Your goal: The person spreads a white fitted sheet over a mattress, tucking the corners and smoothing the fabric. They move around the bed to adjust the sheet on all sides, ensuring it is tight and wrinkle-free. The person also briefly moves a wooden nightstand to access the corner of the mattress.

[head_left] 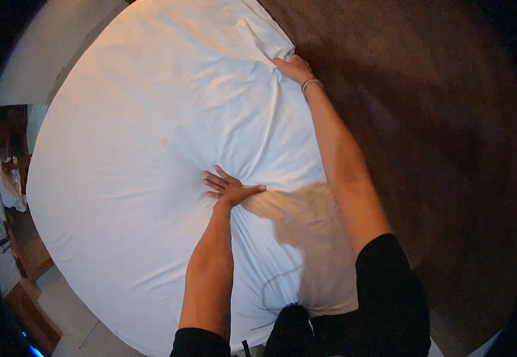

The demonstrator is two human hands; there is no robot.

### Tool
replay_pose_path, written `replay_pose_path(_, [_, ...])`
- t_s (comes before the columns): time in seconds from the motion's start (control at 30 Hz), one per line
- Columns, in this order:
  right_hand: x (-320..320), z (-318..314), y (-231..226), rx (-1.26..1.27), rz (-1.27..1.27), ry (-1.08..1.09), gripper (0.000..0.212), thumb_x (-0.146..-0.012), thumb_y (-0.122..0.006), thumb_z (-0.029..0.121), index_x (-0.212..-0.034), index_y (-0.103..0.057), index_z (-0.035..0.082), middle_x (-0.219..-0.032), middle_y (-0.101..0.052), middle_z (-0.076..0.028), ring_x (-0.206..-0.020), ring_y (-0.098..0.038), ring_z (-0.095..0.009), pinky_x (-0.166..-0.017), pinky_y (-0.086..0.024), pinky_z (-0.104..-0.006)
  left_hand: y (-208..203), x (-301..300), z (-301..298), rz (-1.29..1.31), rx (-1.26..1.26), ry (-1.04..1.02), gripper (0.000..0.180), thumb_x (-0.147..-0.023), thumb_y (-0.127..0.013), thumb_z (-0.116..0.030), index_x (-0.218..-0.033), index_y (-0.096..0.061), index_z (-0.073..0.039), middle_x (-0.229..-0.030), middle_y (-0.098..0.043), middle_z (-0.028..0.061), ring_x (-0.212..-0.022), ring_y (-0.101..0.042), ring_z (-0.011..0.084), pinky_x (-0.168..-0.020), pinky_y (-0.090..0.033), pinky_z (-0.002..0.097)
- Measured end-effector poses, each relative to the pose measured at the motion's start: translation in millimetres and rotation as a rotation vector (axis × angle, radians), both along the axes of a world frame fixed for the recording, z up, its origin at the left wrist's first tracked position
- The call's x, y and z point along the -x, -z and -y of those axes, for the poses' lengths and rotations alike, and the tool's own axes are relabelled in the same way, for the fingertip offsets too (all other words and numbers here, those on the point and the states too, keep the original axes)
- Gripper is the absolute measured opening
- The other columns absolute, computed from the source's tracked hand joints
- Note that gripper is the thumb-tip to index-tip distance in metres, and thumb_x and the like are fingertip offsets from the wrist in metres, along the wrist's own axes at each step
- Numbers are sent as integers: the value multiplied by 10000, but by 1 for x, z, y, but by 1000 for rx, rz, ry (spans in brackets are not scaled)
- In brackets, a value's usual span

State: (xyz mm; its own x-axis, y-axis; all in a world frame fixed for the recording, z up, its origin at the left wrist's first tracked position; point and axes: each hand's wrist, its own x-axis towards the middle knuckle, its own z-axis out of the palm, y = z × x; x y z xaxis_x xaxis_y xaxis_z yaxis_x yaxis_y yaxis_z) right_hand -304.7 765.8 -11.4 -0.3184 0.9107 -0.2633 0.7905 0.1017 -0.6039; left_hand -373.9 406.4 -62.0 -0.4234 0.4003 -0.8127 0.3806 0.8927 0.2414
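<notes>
A white sheet (115, 143) covers a broad mattress, with creases fanning out around my hands. My left hand (225, 187) presses on it near the middle, fingers spread, and the cloth sinks beneath the palm. At the far right edge, my right hand (294, 68) has its fingers closed on a bunched fold of the sheet. A bracelet (312, 84) circles that wrist. The underside of the right-hand fingers is hidden by the cloth. My dark-clothed knee (291, 327) rests against the sheet at the near edge.
A large dark brown surface (443, 149) runs along the mattress's right side; I cannot tell whether it is a board or a wall. At the left stand wooden furniture (32, 244) and a hanging white cloth (5, 184), above pale floor tiles (74, 303).
</notes>
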Motion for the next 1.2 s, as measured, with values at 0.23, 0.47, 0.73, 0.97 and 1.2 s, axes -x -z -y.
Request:
replay_pose_path(0.23, [25, 30, 15, -417, 95, -92, 688, -681, -608, 281, -1213, -395, -102, -1289, -414, -296, -1254, -342, -413, -1061, -269, -416, 2, -1, 2, 0, -33, -21, 1629, -378, -761, -737, -1309, 304, 71, -1325, 347, 376, -1215, 343, 541, -937, 121, 707])
replay_pose_path(0.47, [38, -16, 32, 4, -151, -5, 490, -615, -624, 268, -1018, -614, -11, -1128, -599, -230, -1024, -596, -316, -895, -457, -365, 3, -3, 3, -12, 35, -22, 1633, -371, -754, -750, -1315, 315, 45, -1347, 356, 337, -1230, 356, 507, -958, 130, 681])
replay_pose_path(0.73, [41, -37, 30, -34, 129, -83, 644, -651, -612, 425, -1125, -587, -10, -1179, -552, -243, -1076, -557, -327, -924, -438, -380, 3, -2, -1, 4, 4, -20, 1636, -366, -754, -751, -1314, 319, 41, -1337, 366, 341, -1218, 365, 514, -959, 141, 672])
replay_pose_path(0.97, [36, 26, -3, -208, 237, -20, 974, -648, -614, 595, -1226, -408, -162, -1285, -421, -326, -1199, -437, -408, -1005, -357, -425, -4, -5, 0, -10, -44, -13, 1629, -382, -776, -719, -1303, 313, 70, -1321, 361, 370, -1212, 351, 537, -932, 125, 706])
replay_pose_path(1.2, [22, -4, -12, -26, 76, -107, 916, -613, -652, 612, -1156, -525, -114, -1193, -523, -304, -1138, -504, -395, -985, -387, -395, -5, -5, 0, 4, -27, 6, 1613, -403, -738, -759, -1301, 315, 70, -1317, 337, 395, -1211, 340, 551, -943, 104, 707])
